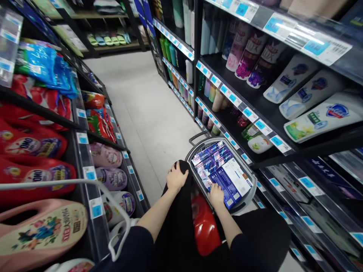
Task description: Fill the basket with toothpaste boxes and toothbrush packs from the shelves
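Observation:
I am crouched in a shop aisle. My left hand [176, 176] rests flat on my black-clad knee and holds nothing. My right hand [216, 195] reaches into a grey shopping basket [251, 182] on the floor, its fingers on a blue and white box [230, 180]. The basket is packed with several such flat blue boxes. A red plastic object [204, 226] lies below the basket, beside my leg.
Shelves on the right carry shower-gel bottles [320, 117] and shampoo bottles [249, 56], with blue price tags on the rails. On the left stand red detergent jugs [31, 145] and pink and purple jugs [110, 177]. The pale floor [147, 109] runs ahead between them.

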Demonstrator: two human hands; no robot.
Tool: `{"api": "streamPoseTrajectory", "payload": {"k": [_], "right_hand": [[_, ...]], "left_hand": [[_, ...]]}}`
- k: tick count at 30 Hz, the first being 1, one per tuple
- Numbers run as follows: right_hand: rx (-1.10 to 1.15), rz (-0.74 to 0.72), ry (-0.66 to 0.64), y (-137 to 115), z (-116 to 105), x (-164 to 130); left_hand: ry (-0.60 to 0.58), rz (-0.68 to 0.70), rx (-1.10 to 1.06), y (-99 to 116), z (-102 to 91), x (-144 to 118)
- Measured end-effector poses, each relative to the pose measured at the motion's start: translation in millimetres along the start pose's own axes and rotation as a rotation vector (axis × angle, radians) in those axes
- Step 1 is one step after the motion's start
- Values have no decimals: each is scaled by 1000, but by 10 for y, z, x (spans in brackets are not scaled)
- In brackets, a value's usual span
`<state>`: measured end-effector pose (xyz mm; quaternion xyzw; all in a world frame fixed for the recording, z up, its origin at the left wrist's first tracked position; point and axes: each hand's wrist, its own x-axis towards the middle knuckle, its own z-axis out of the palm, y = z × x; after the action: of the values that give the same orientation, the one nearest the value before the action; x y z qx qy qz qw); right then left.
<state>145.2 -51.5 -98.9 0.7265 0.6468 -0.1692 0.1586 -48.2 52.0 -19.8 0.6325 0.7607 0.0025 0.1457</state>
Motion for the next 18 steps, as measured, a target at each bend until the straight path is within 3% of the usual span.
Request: {"api": "streamPoseTrajectory", "payload": {"k": [11, 15, 18], "right_hand": [[89, 176, 57, -66, 211, 47], [190, 209, 48, -90, 329, 87], [322, 249, 62, -119, 295, 125]], "left_hand": [[-34, -8, -20, 48, -100, 70], [-88, -17, -30, 95, -210, 66], [-127, -30, -42, 102, -244, 97]]}}
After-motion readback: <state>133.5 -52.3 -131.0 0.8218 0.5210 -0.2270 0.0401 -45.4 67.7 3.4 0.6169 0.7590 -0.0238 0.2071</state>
